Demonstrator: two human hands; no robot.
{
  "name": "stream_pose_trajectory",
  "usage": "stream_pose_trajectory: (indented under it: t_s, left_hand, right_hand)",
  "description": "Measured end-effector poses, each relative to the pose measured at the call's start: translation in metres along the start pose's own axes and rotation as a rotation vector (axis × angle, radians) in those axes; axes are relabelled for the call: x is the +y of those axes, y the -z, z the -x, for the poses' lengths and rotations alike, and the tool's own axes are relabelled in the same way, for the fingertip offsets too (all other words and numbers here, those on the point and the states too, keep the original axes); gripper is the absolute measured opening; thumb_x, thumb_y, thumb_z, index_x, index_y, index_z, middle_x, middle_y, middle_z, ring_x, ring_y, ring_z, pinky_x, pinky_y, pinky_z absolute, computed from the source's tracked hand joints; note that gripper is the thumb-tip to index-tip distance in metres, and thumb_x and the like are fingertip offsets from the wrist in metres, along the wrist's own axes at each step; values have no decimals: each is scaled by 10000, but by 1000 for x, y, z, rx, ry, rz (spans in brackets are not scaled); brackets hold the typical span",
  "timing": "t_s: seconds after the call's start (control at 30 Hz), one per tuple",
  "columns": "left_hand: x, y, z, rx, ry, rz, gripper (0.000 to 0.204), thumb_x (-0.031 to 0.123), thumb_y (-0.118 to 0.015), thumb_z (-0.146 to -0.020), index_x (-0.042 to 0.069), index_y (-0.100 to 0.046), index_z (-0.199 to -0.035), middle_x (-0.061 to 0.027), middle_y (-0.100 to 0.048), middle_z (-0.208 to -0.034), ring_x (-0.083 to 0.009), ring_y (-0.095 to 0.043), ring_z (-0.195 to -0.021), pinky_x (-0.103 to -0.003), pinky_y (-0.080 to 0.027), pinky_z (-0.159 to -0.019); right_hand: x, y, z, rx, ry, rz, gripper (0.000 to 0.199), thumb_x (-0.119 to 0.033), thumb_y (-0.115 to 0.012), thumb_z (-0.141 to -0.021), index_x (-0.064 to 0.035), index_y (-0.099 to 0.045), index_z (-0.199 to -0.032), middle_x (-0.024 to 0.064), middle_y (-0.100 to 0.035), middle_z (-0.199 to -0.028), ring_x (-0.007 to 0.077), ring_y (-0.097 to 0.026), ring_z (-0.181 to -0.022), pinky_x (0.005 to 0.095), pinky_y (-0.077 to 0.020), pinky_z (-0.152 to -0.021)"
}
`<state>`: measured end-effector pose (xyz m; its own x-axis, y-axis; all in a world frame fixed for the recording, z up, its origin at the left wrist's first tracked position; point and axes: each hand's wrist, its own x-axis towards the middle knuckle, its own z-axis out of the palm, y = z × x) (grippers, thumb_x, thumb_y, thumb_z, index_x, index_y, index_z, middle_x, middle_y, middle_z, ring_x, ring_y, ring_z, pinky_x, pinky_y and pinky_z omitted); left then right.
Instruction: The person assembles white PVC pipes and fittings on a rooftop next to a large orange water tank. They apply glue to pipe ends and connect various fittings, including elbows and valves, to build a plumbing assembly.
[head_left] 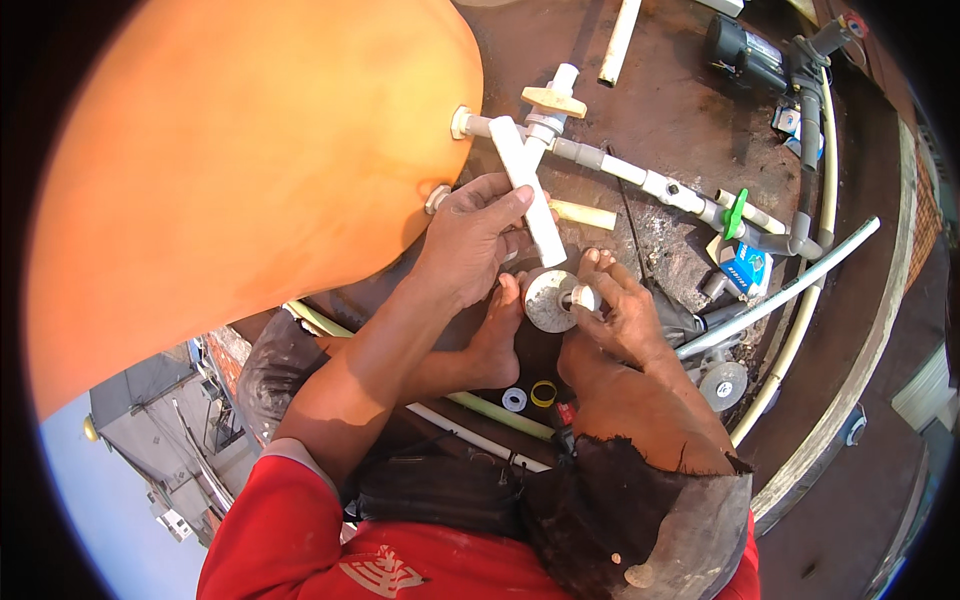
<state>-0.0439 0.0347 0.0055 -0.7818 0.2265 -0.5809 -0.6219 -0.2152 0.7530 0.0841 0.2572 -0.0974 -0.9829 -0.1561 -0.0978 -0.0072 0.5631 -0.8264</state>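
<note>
My left hand [468,240] grips a short white plastic pipe [528,185] that slants down to the right, just below a pipe run with a cream-handled valve [553,101]. My right hand [618,318] pinches a small white fitting [583,297] at the centre of a round grey disc [545,302]. Both hands work above my bare feet [497,340], beside a large orange tank [250,180] with two white outlets on its wall.
A grey and white pipe line with a green-handled valve [736,212] runs right toward a dark pump [745,50]. A white ring [514,399] and a yellow ring [543,393] lie by my feet. Long pipes [790,295] curve along the roof's rim.
</note>
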Motion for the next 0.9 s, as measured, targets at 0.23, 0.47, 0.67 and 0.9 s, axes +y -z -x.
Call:
stream_pose_trajectory:
  t_s: [0.23, 0.47, 0.67, 0.9]
  left_hand:
    - [-5, -10, -16, 134, -110, -164, 314, 138, -732, -1062, -33, -665, -1317, -108, -725, -1212, -203, -699, -1097, -382, -589, -993]
    - [-12, -40, -26, 68, -102, -118, 306, 143, -712, -1071, -17, -653, -1325, -86, -713, -1227, -184, -682, -1160, -394, -577, -1030]
    - [1, -57, -32, -80, -137, 6, 335, 119, -630, -1103, -26, -619, -1405, -122, -694, -1287, -221, -680, -1205, -420, -577, -1066]
    - [5, -55, -36, -94, -84, 114, 348, 115, -656, -1095, -41, -627, -1405, -119, -684, -1279, -254, -694, -1192, -427, -601, -1043]
  right_hand:
    - [28, 41, 20, 254, -515, -841, 254, -90, -793, -969, 29, -731, -1184, 65, -733, -978, 106, -670, -787, 268, -578, -648]
    - [-28, 88, -15, 412, -279, -1045, 269, -117, -772, -984, 42, -722, -1194, 64, -709, -980, 129, -670, -762, 290, -589, -636]
    - [-18, 94, -22, 514, -269, -974, 281, -110, -779, -981, 53, -730, -1205, 58, -692, -966, 128, -674, -769, 282, -591, -632]
    - [-25, 92, -25, 528, -281, -975, 299, -70, -798, -962, 58, -720, -1220, 56, -687, -999, 128, -672, -787, 288, -604, -627]
